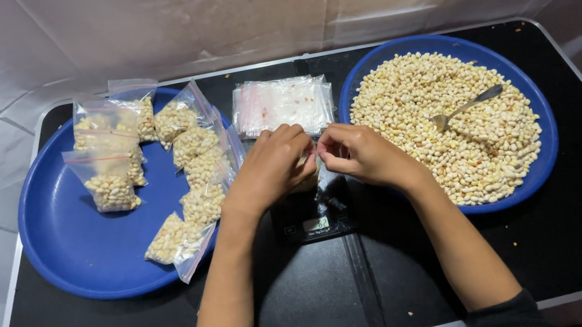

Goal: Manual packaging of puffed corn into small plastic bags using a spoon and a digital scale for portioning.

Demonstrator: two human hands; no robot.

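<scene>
hands: left hand (272, 167) and right hand (356, 152) pinch 1 small bag (308, 159) closed, frame centre.
risk: a loose seal could spill peanuts onto the scale (314, 219).

Filled clear bags (184, 161) on left blue tray (67, 240), empty bag stack (283, 104) behind
</scene>
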